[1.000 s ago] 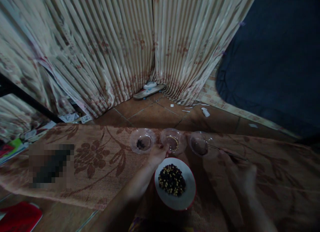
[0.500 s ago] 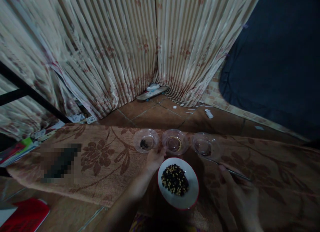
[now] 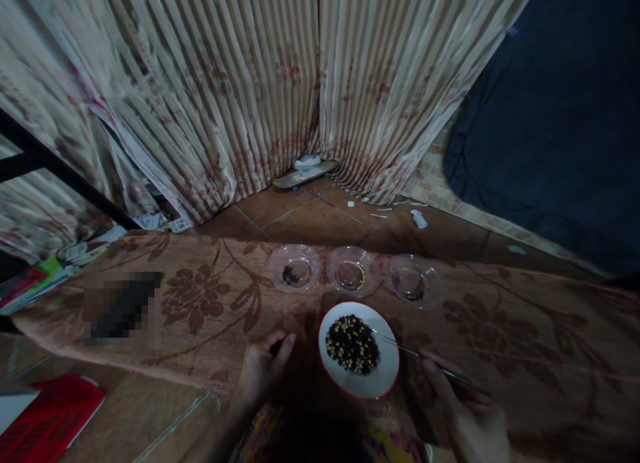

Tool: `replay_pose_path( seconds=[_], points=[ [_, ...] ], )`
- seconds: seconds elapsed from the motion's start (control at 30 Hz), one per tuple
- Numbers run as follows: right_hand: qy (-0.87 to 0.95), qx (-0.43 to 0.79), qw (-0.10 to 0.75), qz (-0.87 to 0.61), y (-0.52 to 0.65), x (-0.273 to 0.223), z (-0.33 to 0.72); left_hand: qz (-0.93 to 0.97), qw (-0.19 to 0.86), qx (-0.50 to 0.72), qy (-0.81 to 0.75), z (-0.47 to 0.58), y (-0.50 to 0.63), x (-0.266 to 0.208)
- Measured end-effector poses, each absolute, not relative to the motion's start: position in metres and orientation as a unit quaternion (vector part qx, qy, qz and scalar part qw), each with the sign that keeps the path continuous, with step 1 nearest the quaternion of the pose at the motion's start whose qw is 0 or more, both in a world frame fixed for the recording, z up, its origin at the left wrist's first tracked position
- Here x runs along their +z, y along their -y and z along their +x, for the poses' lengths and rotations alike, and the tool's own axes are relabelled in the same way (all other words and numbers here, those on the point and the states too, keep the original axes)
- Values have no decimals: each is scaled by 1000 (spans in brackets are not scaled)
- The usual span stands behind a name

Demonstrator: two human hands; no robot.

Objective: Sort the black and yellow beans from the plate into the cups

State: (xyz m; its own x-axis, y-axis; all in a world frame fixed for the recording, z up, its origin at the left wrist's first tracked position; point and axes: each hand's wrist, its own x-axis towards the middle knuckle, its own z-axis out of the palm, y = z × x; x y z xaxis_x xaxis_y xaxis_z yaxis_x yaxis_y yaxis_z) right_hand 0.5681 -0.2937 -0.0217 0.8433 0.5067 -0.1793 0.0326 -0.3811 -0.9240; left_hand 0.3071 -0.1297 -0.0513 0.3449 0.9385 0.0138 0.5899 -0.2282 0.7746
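A white bowl (image 3: 383,378) with a red rim holds a heap of mixed black and yellowish beans (image 3: 353,343). In my right hand (image 3: 467,403) are thin metal tweezers (image 3: 445,370), their tips over the bowl's right side. No bean is discernible at the tips. My left hand (image 3: 265,366) is just left of the bowl, loosely curled, with a gap between thumb and forefinger and nothing visible there. Beyond the bowl stand three clear plastic cups: the left cup (image 3: 310,266) has some dark beans, the middle cup (image 3: 343,255) yellowish ones, the right cup (image 3: 433,290) a few dark reddish pieces.
A patterned brown cloth (image 3: 210,356) covers the long table. A blurred dark object (image 3: 125,306) lies on its left part. Behind, striped curtains (image 3: 260,83) hang to the tiled floor, where a skateboard (image 3: 305,175) rests. A red bag (image 3: 65,410) is at lower left.
My left hand has drawn back from near the cups to the bowl's left side. The tweezers in my right hand have moved from near the right cup to the bowl.
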Motion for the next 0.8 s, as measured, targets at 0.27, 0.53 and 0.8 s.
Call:
replay_pose_path(
  seconds=[0.27,0.53,0.8],
  points=[
    [279,227,493,-792,303,-43,564,845,149,212,-467,299,140,-70],
    [346,199,451,-798,306,-44,565,863,114,204,-448,302,142,-80],
    [410,174,434,-783,302,-44,562,851,110,210,-469,303,142,-86]
  ],
)
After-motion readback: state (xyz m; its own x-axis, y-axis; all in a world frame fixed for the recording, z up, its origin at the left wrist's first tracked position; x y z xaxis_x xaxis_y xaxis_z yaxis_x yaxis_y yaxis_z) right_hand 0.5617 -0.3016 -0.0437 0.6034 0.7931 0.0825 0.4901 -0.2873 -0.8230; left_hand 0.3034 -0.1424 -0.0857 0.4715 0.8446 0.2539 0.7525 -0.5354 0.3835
